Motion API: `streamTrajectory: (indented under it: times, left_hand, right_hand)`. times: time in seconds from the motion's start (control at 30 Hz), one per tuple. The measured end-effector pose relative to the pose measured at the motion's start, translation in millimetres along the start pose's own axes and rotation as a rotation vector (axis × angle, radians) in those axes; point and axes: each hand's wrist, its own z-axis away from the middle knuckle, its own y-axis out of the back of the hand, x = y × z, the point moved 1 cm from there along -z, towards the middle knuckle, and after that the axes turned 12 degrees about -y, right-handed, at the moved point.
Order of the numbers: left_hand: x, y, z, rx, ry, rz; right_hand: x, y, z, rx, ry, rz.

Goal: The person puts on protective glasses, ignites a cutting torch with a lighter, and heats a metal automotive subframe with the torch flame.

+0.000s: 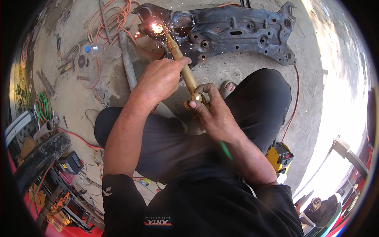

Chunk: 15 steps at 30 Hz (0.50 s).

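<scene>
A brass gas torch runs from my lap up to a dark metal subframe on the concrete floor. My left hand is closed round the torch's barrel. Lower down, my right hand grips the valve end, its thumb and index finger at the knobs. At the torch's tip a bright glowing spot lights the subframe's left end, and sparks fly out around it. A green hose shows below my right wrist.
Left of the subframe lie coiled orange hoses, a metal pipe and a clear plastic bottle. A thick black tube and assorted tools are at lower left. A yellow and black machine stands at right beside my knee.
</scene>
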Motion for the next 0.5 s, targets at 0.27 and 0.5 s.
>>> streamTrajectory:
  times: [0.27,0.5]
  left_hand:
    - [1.1,1.3,1.4,-0.008,0.001,0.000]
    - [1.7,2.6,2.2,-0.017,-0.006,0.004]
  right_hand:
    - [4.7,-0.5,-1.7,0.017,0.040,0.059]
    - [5.7,0.1,-1.1,0.020,0.062,0.090]
